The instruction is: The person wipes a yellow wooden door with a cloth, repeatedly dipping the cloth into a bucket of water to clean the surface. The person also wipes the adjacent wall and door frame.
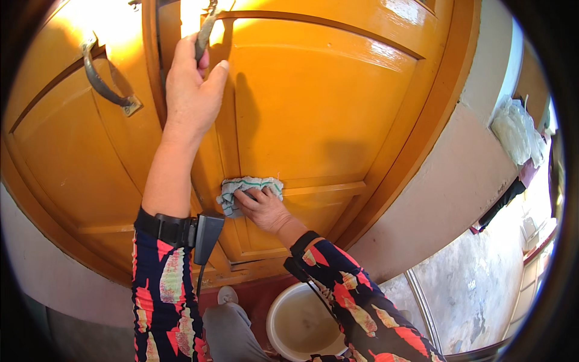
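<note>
Cloth [231,189], pale grey with green stripes, lay bunched against the lower part of the orange panelled door [329,102], over the rail above its bottom panel. The right hand [264,209] held it there, fingers curled over the fabric and pressing it to the door. The left hand [194,93] was closed around a dark handle [205,37] high on the door, its thumb standing out to the side. Left of that grip, on the door's other leaf, a second curved handle [100,83] hung free of either hand.

At the foot of the door stood a white basin [271,317] of cloudy water, partly behind the right sleeve [362,295]. A shoe [227,294] showed near the door's bottom edge, left of the basin. Right of the door, beyond a pale wall [416,166], hung a clear plastic bag [517,130].
</note>
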Action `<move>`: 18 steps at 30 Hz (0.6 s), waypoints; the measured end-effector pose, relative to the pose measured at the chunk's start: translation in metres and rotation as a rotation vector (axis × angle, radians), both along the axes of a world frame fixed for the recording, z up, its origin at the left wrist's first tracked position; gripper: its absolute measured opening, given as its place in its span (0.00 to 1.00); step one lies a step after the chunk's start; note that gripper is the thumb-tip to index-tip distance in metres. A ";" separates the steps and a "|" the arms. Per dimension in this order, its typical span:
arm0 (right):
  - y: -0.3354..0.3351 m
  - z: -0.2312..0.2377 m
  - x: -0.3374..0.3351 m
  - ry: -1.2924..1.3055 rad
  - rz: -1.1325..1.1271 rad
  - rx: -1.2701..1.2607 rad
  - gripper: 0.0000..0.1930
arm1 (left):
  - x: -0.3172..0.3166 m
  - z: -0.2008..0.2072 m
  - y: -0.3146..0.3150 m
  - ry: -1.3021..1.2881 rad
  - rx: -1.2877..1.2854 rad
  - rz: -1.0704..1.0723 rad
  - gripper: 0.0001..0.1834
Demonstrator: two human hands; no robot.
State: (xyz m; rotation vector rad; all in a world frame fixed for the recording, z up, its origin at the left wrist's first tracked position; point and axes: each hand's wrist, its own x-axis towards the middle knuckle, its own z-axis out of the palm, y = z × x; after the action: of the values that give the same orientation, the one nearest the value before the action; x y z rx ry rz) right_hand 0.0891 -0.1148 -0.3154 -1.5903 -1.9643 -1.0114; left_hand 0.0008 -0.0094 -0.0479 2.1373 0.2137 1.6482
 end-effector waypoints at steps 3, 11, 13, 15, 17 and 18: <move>-0.003 -0.006 0.003 -0.006 -0.008 -0.004 0.15 | -0.004 0.000 -0.003 0.034 -0.034 -0.025 0.20; -0.090 -0.008 0.085 -0.074 -0.157 -0.072 0.15 | -0.008 -0.001 -0.007 0.071 -0.042 0.011 0.21; -0.133 -0.007 0.117 -0.044 -0.214 -0.071 0.13 | -0.007 -0.001 -0.005 0.067 -0.058 0.046 0.23; -0.168 0.003 0.138 -0.057 -0.335 -0.060 0.11 | -0.007 -0.001 -0.004 0.044 -0.062 0.069 0.24; -0.194 0.025 0.147 0.180 -0.597 -0.108 0.14 | -0.006 -0.002 -0.003 0.022 -0.060 0.092 0.24; -0.202 0.041 0.146 0.226 -0.595 0.030 0.15 | -0.006 -0.002 -0.002 0.048 -0.064 0.091 0.23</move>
State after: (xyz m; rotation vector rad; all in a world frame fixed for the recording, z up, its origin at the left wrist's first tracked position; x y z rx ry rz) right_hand 0.2354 -0.3169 -0.2745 -2.2245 -1.3420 -0.9984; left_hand -0.0050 -0.0117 -0.0497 2.1495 0.3789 1.6179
